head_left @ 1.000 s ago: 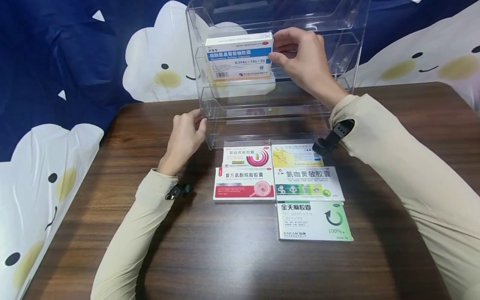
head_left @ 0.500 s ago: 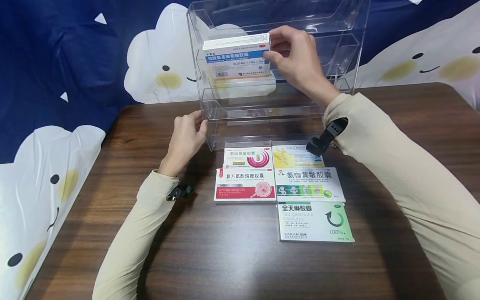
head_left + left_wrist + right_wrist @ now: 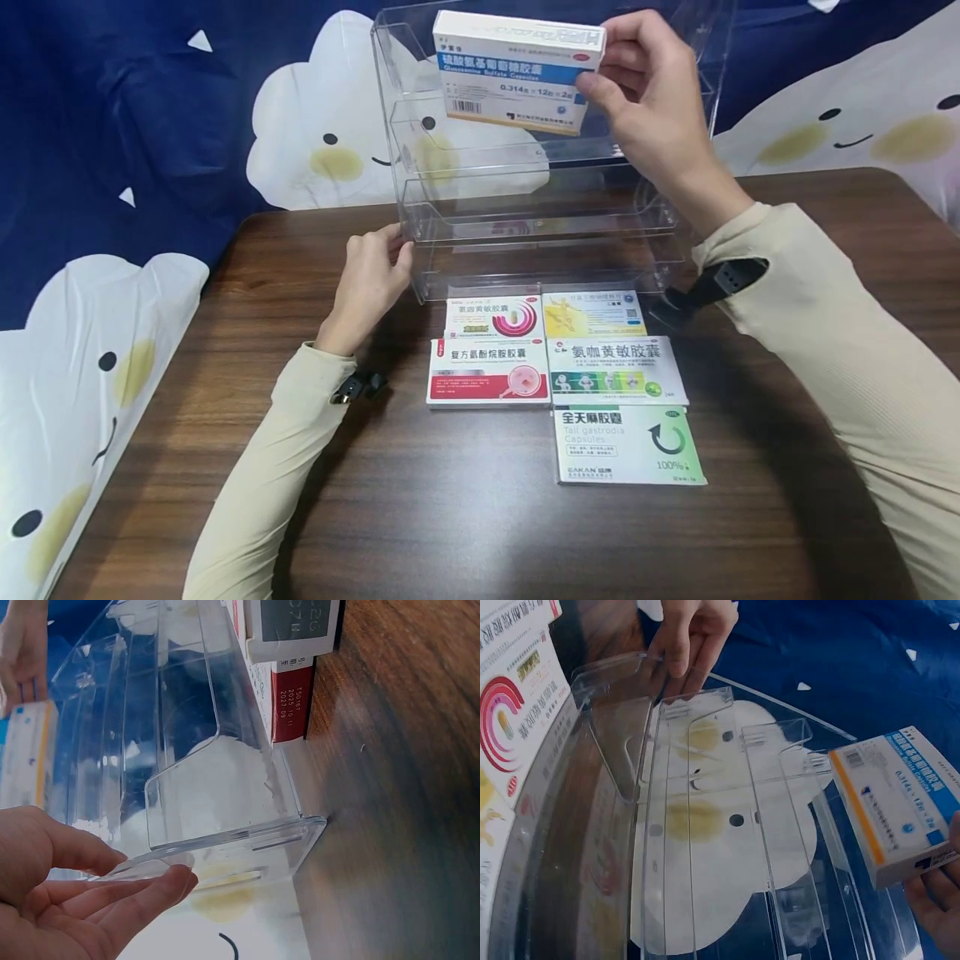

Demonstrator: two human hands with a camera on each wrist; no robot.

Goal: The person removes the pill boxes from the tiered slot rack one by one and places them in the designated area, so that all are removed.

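Observation:
My right hand point(image 3: 663, 112) pinches the right end of a white and blue medicine box point(image 3: 517, 79), thumb on its front face. The box is tilted, its right end lower, in front of the upper tiers of a clear plastic display rack point(image 3: 480, 227). In the right wrist view, the medicine box point(image 3: 900, 802) appears apart from the rack's shelf fronts. My left hand point(image 3: 367, 279) holds the rack's left side low down. Seen from the left wrist, the left hand point(image 3: 97, 892) has thumb and fingers on either side of the clear side panel point(image 3: 217, 840).
Flat before the rack lie several medicine boxes: a pink-ringed one point(image 3: 480, 318), a yellow one point(image 3: 592, 313), a red and white one point(image 3: 487, 371), a white one with green pictures point(image 3: 617, 369) and a green one point(image 3: 626, 446). Behind the wooden table point(image 3: 420, 517) hangs a cloud-patterned curtain point(image 3: 187, 100).
My right hand has lifted the medicine box up out of the rack's tier and moved it right and nearer, tilting it. The left hand stays on the rack's side.

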